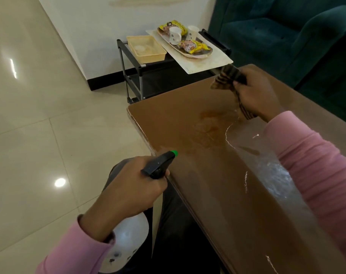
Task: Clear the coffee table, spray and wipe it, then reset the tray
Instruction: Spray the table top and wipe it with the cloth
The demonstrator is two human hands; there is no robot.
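The left hand (132, 188) is gripping the spray bottle (160, 165), its fingers curling round the neck and trigger and the green nozzle pointing over the coffee table's (178, 123) near edge. The right hand (254, 93) is bunching a striped cloth (226, 76) in curled fingers above the wet, glossy tabletop. Pale floor tiles (39, 115) are gleaming on the left. Beyond, the tray (202, 54) carrying cups (175, 34) is sitting on a black rack (126, 62) beside a teal sofa (286, 36).
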